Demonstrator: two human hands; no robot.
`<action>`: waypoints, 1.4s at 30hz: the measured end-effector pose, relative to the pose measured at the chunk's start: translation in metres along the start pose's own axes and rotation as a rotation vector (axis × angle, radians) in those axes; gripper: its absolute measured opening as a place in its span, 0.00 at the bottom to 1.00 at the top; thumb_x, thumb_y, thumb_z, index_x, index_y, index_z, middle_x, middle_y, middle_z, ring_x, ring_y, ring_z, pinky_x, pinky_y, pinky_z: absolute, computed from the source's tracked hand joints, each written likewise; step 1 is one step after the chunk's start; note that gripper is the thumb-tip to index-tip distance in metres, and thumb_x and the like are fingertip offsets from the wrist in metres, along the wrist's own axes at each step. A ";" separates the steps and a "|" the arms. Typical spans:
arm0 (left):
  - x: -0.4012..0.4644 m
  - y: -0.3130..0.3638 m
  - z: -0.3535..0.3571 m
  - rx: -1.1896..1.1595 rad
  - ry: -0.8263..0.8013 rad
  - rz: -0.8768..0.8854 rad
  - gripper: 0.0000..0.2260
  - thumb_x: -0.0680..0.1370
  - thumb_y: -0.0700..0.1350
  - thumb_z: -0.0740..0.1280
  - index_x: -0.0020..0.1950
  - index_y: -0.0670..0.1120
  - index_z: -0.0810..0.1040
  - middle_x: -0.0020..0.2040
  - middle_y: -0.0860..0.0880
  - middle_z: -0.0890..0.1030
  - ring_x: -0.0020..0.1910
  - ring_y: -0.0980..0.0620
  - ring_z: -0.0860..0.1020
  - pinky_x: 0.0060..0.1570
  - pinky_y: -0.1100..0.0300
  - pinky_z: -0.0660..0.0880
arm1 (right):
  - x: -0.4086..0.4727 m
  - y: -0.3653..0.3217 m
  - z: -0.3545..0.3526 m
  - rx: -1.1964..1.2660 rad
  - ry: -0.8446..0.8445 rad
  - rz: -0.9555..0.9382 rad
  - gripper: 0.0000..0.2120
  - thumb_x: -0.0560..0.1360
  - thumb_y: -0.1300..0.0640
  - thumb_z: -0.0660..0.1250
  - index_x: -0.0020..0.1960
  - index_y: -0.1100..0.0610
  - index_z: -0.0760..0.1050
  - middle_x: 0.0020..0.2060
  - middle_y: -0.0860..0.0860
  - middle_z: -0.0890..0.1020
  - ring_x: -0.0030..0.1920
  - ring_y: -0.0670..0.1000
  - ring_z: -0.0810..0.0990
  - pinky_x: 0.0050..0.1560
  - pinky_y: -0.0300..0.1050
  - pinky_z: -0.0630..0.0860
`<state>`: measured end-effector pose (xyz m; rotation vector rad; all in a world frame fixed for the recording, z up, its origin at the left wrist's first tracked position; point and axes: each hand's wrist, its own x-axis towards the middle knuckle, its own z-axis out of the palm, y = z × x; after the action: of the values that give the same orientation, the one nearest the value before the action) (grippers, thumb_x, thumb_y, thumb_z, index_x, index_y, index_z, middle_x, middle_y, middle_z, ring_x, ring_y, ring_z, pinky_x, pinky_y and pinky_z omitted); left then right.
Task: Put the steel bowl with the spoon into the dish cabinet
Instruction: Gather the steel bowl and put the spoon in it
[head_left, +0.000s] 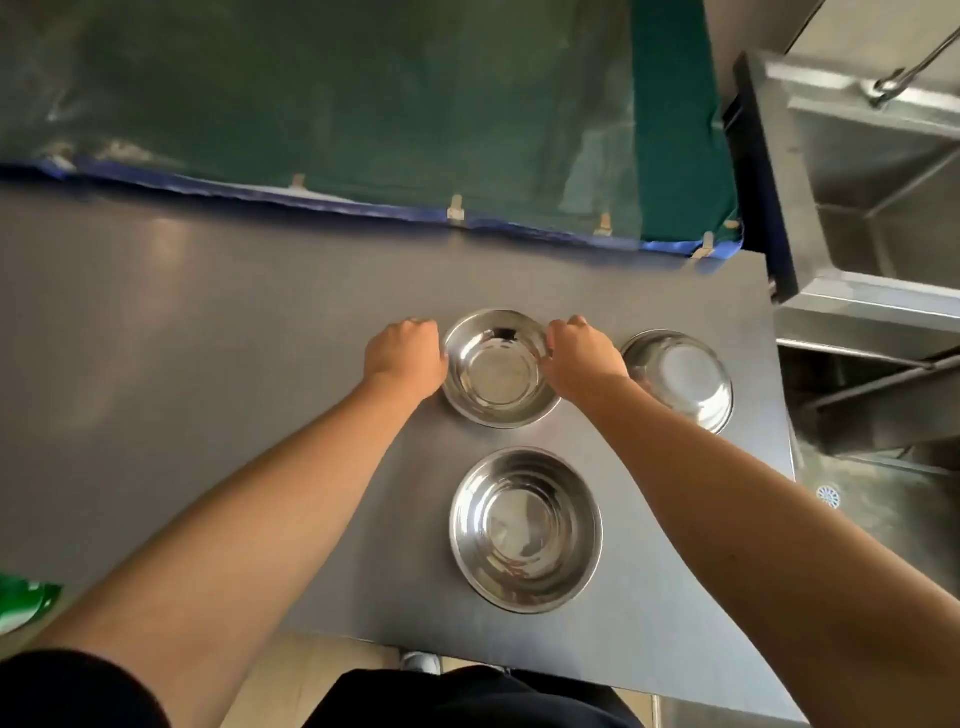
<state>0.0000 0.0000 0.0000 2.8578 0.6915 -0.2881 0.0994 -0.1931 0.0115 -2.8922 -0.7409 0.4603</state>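
Note:
A steel bowl (496, 371) sits on the grey steel table (208, 338), far from the front edge. My left hand (405, 358) grips its left rim and my right hand (584, 356) grips its right rim, fingers curled over the edge. The bowl looks empty; no spoon shows anywhere. A second steel bowl (524, 530) stands nearer to me, and a third steel bowl (685, 379) sits to the right, partly behind my right wrist. No dish cabinet is recognisable in view.
A green cloth with blue trim (363, 104) lies along the table's far side. A steel sink unit (872, 171) stands at the right beyond the table's edge. A green packet (21, 603) pokes in at the lower left.

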 end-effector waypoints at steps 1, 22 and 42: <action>0.001 0.001 0.001 -0.006 -0.020 -0.014 0.13 0.77 0.50 0.67 0.58 0.45 0.79 0.56 0.43 0.82 0.54 0.39 0.80 0.47 0.51 0.75 | 0.003 0.000 0.002 0.013 -0.016 0.031 0.11 0.78 0.59 0.63 0.59 0.60 0.75 0.54 0.59 0.75 0.50 0.63 0.79 0.48 0.54 0.76; -0.005 0.003 0.030 -0.222 -0.033 -0.103 0.13 0.77 0.43 0.65 0.62 0.44 0.77 0.55 0.42 0.82 0.55 0.37 0.79 0.47 0.51 0.74 | -0.009 0.018 0.028 0.263 0.020 0.204 0.13 0.77 0.66 0.60 0.58 0.60 0.79 0.51 0.58 0.82 0.46 0.57 0.78 0.47 0.47 0.76; -0.135 0.006 0.023 -0.351 0.061 0.121 0.13 0.77 0.47 0.68 0.59 0.45 0.77 0.46 0.46 0.83 0.47 0.40 0.80 0.43 0.52 0.76 | -0.148 0.032 0.015 0.327 0.138 0.291 0.11 0.79 0.55 0.66 0.59 0.58 0.78 0.52 0.55 0.83 0.50 0.58 0.81 0.51 0.54 0.80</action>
<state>-0.1180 -0.0686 0.0092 2.5660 0.5175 -0.0532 -0.0145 -0.2925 0.0298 -2.6898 -0.2004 0.3650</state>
